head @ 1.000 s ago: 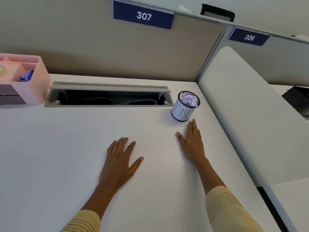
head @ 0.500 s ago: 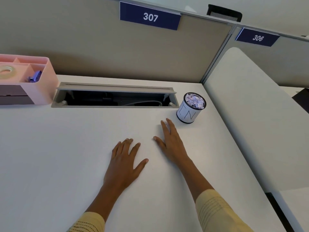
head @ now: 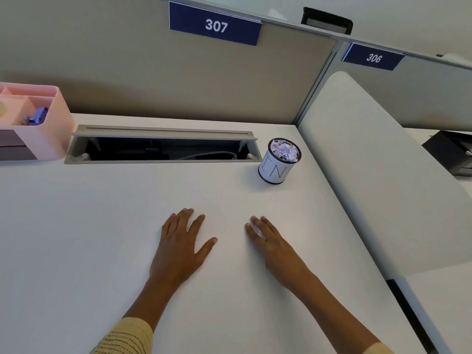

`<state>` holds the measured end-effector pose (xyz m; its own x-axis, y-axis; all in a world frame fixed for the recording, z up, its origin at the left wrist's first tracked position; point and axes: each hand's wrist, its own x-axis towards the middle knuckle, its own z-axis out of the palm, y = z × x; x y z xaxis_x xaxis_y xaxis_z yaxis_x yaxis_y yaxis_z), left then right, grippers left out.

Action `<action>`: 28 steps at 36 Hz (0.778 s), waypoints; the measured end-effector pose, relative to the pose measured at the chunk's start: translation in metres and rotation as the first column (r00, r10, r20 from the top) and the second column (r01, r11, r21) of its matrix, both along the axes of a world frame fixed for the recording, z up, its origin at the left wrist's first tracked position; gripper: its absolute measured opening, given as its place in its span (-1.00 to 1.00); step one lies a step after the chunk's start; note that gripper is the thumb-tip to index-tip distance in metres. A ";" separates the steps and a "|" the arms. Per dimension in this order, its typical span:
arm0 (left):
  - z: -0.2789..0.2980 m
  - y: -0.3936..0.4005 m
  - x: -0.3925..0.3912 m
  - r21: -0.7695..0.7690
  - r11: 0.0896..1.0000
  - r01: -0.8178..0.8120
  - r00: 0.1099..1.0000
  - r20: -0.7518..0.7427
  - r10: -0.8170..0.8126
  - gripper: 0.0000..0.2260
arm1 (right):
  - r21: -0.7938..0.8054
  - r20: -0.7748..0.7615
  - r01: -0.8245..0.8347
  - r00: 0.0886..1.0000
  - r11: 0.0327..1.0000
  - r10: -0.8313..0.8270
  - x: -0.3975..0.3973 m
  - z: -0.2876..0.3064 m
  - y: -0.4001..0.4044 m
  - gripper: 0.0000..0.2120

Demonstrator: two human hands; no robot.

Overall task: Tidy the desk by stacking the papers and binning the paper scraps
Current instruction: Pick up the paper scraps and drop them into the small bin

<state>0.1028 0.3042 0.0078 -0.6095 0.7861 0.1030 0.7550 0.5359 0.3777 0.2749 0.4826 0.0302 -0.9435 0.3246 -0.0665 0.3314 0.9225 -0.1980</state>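
Resting flat on the white table (head: pixel 76 238), your two hands lie palm down in the near centre, holding nothing. Your left hand (head: pixel 178 249) has its fingers straight and spread, with the thumb angled out to the right. Your right hand (head: pixel 275 247) lies just beside it, apart from it, fingers straight and close together; its fingertips are slightly blurred. Yellow knit sleeves (head: pixel 125 338) cover both forearms at the lower edge of the view.

Beyond your right hand, well apart from it, the small round bin (head: pixel 277 167) stands upright on the table near the right rear corner. Its white wrap carries hand-drawn letters, and crumpled paper scraps (head: pixel 284 150) fill it to the rim.

Just left of the bin, the grey cable tray (head: pixel 163 146) is recessed into the table with its lid raised, showing a dark cavity and a cable inside. At the far left, the pink organiser (head: pixel 46 139) sits on the table, with a small blue item in one upper compartment.

Behind these, the beige partition (head: pixel 153 80) carries a blue sign (head: pixel 215 25) reading 307. A second sign (head: pixel 373 57) to the right reads 306.
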 end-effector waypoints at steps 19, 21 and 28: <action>0.000 0.000 0.000 0.006 1.000 0.009 0.999 0.043 -0.009 -0.36 | -0.389 -0.187 0.398 0.849 0.831 -0.495 -0.007 0.023 0.023 -0.75; 0.000 0.000 0.000 0.004 1.000 0.009 0.999 0.032 -0.009 -0.38 | -0.596 -0.134 0.463 0.748 0.656 -0.650 -0.008 0.034 0.038 -0.69; -0.001 0.000 0.000 -0.006 1.000 0.007 1.000 0.006 -0.007 -0.41 | -0.815 -0.254 0.300 0.584 0.496 -0.771 -0.036 0.092 0.091 -0.83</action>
